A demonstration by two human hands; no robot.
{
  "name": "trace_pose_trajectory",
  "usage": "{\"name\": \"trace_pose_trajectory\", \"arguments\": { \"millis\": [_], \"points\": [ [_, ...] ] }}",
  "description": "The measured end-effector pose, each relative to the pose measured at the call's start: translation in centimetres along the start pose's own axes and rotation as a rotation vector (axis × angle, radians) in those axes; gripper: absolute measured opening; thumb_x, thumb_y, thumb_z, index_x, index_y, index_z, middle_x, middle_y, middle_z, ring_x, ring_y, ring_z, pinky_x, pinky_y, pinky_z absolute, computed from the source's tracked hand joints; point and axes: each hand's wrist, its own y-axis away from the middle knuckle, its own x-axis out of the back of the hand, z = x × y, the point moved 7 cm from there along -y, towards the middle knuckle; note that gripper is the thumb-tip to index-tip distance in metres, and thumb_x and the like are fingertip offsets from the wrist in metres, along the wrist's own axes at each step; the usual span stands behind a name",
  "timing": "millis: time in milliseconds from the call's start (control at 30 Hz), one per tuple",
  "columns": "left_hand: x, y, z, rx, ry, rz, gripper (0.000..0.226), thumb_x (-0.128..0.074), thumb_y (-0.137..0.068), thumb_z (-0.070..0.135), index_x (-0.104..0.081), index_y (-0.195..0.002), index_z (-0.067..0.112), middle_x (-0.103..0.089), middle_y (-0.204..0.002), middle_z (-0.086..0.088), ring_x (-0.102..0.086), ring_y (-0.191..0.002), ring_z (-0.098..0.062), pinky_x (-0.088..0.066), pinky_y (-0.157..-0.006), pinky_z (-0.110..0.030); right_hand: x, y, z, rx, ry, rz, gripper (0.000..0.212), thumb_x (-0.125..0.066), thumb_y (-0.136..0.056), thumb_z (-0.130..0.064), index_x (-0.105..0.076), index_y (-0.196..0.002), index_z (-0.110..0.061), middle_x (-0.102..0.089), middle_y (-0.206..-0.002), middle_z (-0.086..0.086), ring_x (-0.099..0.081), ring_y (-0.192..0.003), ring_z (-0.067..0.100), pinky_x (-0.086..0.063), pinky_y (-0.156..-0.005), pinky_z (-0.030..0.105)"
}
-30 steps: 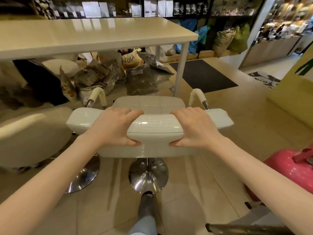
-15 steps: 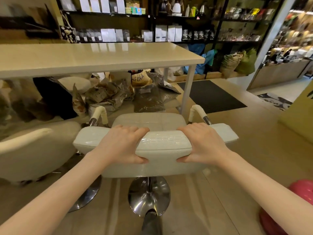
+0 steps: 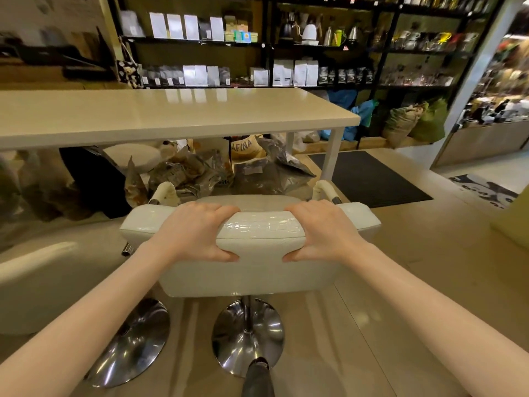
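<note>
Stool backrest gripped in both hands

Chair [image 3: 257,277]: white bar stool, padded, with a glossy covering. A stamped scale-like grain runs along the top of the backrest, which is a wide rounded slab with soft corners. Short padded armrests [image 3: 325,187] curve up on metal tubes at either side. A single chrome column drops to a round, domed, mirror-polished base [image 3: 248,336].

Position: on the smooth beige floor [image 3: 400,267], just short of the worktop's [image 3: 171,116] near edge, close to its right corner leg.

Left hand [image 3: 197,233]: fingers curled over the backrest's top edge, thumb pressed on the rear face, holding firm. Right hand [image 3: 326,230]: same hold, mirrored. A bare strip of grained covering lies between the two.

Worktop: cream, glossy flat slab on square white legs. Crumpled foil and paper bags [image 3: 186,173] are heaped beneath it. Second chrome base [image 3: 134,339] on the floor, left of the chair's.
</note>
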Motion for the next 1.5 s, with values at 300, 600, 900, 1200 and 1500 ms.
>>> {"name": "trace_pose_trajectory", "arguments": {
  "millis": [300, 600, 900, 1200, 1500],
  "points": [
    [-1.7, -4.3, -2.8, -0.007, -0.031, -0.001, 0.081, -0.059, -0.062, 0.072, -0.048, -0.126, 0.024, -0.067, -0.105, 0.005, -0.062, -0.090, -0.016, -0.046, -0.074, -0.028, -1.3, -4.2, 3.2, -0.005, -0.005, -0.003, 0.079, -0.072, -0.059, -0.065, -0.055, -0.120, -0.019, -0.065, -0.112, -0.003, -0.057, -0.103, 0.018, -0.042, -0.086, 0.033],
    [-2.7, -7.4, -5.1, -0.001, -0.032, -0.008, 0.080, -0.062, -0.061, 0.071, -0.048, -0.126, 0.025, -0.066, -0.108, 0.006, -0.062, -0.091, -0.017, -0.046, -0.073, -0.030, -2.1, -7.6, 5.3, 0.002, 0.014, 0.007, 0.076, -0.073, -0.055, -0.064, -0.059, -0.113, -0.018, -0.067, -0.102, -0.003, -0.060, -0.092, 0.020, -0.046, -0.077, 0.036],
    [-2.6, -8.0, -5.8, -0.026, -0.027, 0.004, 0.079, -0.064, -0.060, 0.069, -0.053, -0.122, 0.021, -0.068, -0.098, 0.004, -0.063, -0.082, -0.016, -0.038, -0.065, -0.023, -2.8, -8.5, 5.7, 0.001, 0.025, 0.015, 0.076, -0.068, -0.057, -0.069, -0.057, -0.112, -0.019, -0.066, -0.102, -0.004, -0.060, -0.093, 0.019, -0.045, -0.078, 0.035],
    [-3.0, -7.6, -5.1, -0.016, -0.003, 0.026, 0.077, -0.062, -0.059, 0.069, -0.051, -0.120, 0.025, -0.067, -0.100, 0.005, -0.063, -0.083, -0.016, -0.046, -0.066, -0.029, -3.0, -7.5, 5.9, -0.020, 0.002, 0.033, 0.078, -0.071, -0.056, -0.065, -0.054, -0.118, -0.020, -0.064, -0.108, -0.004, -0.057, -0.099, 0.019, -0.045, -0.084, 0.036],
    [-2.5, -8.5, -2.9, 0.075, -0.004, 0.034, 0.078, -0.067, -0.065, 0.063, -0.047, -0.128, 0.021, -0.065, -0.113, 0.000, -0.061, -0.094, -0.021, -0.046, -0.076, -0.031, -2.8, -7.6, 7.9, -0.015, -0.007, -0.042, 0.088, -0.075, -0.058, -0.062, -0.046, -0.130, -0.022, -0.058, -0.122, -0.003, -0.051, -0.109, 0.019, -0.041, -0.092, 0.037]
  ]
}}
